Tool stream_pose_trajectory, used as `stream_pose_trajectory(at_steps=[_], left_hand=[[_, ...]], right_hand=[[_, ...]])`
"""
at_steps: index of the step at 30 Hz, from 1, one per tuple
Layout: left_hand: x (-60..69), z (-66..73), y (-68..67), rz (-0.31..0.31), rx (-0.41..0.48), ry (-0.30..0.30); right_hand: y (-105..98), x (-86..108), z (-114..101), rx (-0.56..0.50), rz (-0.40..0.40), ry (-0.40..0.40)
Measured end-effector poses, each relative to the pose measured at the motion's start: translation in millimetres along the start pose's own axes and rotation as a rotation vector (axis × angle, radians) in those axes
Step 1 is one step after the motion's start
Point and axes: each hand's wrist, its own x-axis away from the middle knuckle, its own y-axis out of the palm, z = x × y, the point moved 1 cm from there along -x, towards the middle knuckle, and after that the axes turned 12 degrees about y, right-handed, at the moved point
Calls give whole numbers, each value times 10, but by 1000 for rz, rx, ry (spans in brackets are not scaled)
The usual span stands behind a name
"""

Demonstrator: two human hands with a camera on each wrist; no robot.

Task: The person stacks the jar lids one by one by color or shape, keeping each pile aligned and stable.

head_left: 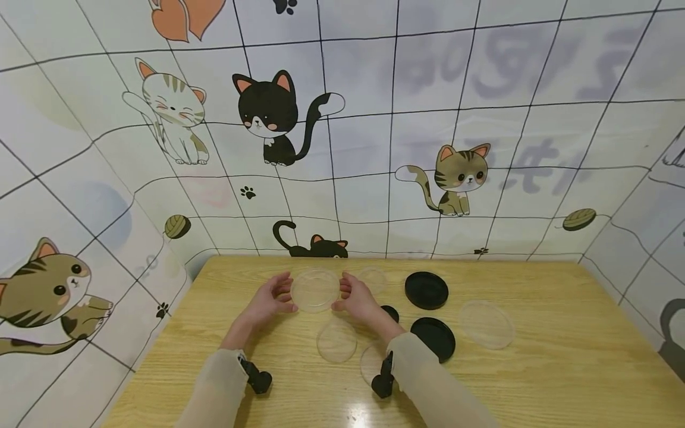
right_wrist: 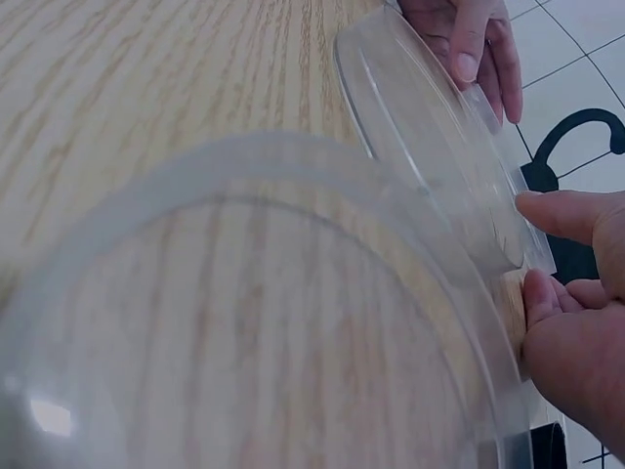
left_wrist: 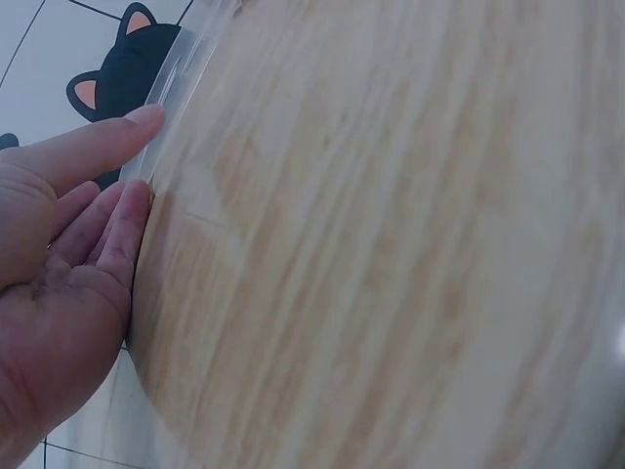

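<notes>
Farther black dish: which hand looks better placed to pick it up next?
Probably the right hand: it holds the clear round piece on the side nearer the black dish, while the left hand holds the opposite side.

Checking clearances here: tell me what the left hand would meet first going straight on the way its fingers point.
The clear round lid, whose edge the left hand holds. Beyond it, the right hand looks roughly in line, though depth is unclear.
</notes>
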Motion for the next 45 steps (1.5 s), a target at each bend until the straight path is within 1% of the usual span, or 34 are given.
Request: stream_pose_trajectory(at_steps=[2, 6, 11, 15, 20, 22, 27, 29, 32, 36, 40, 45], left_hand=[[-2, 11, 12, 2, 4, 4], [-4, 21, 19, 2, -10, 3], [1, 29, 11, 1, -39, -17], [12, 63, 12, -9, -53, -33], [34, 63, -1, -25, -58, -34], [47, 46, -13, -20, -41, -37], [82, 10, -45, 0, 42, -51], [94, 14, -51, -8, 75, -49], [118, 31, -49, -10, 101, -52], [162, 101, -37, -20, 106, -60], [217, 228, -25, -41, 104, -56], [324, 407, 7, -70, 122, -24]], right_hand=[[-4, 6, -10, 2, 8, -3], [-9, 18, -27, 40, 32, -20], [-8, 37, -37, 81, 55, -23], [-12, 41, -32, 79, 49, -25], [-16, 43, -15, 64, 29, -28], [-19, 41, -9, 72, 25, -39], [-29, 45, -12, 68, 5, -70], [-36, 54, -17, 53, -2, -68], [-53, 94, -37, 46, -5, -71], [-92, 182, -73, 36, -6, -65], [-147, 285, -108, 23, -18, -55], [-226, 439, -151, 34, -51, -90]])
